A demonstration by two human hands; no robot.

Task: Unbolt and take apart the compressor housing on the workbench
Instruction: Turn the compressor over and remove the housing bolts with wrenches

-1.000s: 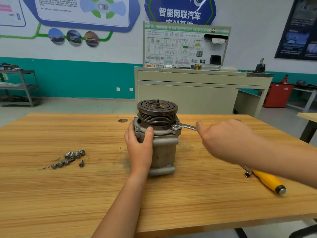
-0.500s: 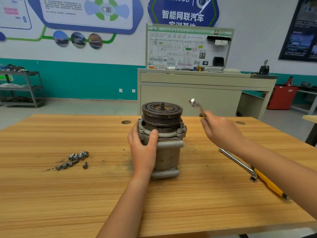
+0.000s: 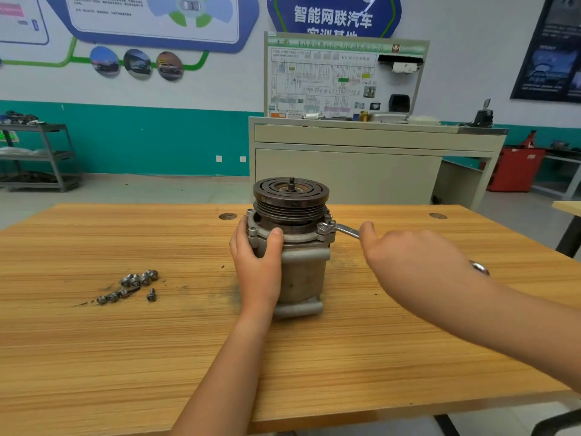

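- Toward the left edge of the workbench (image 3: 94, 357), a small cluster of loose bolts (image 3: 132, 286) lies well apart from the work.
- Near the middle, the left hand (image 3: 257, 262) clasps the upper left side of the compressor (image 3: 303, 272), with the thumb across the front just under the flange and the fingers round the far side.
- The compressor stands upright on its end, nearer the far edge than the near one, with its grooved pulley (image 3: 290, 196) on top and the shaft stub pointing up.
- On the flange's right side, the ring end of a wrench (image 3: 341, 229) sits over a flange bolt (image 3: 325, 228). Its long axis runs level, out to the right and slightly toward the near edge, so the bolt lies left of the grip. The pull will likely be a flat arc about that upright bolt, with the left hand resisting the twist.
- The right hand (image 3: 415, 259) covers the handle with the thumb raised beside the shank. Its fingers are hidden behind the back of the hand, but it appears closed round the handle.
- Behind the right wrist a rounded metal tool end (image 3: 478, 267) peeks out, the rest of it hidden.
- The bench is wood-grained, smudged dark by the compressor's base, with round cable ports (image 3: 227, 216) near the far edge.
- Beyond stand a shelf cart (image 3: 41, 155), a cream cabinet (image 3: 345, 171) carrying a diagram board (image 3: 323, 83), and a red unit (image 3: 515, 171).
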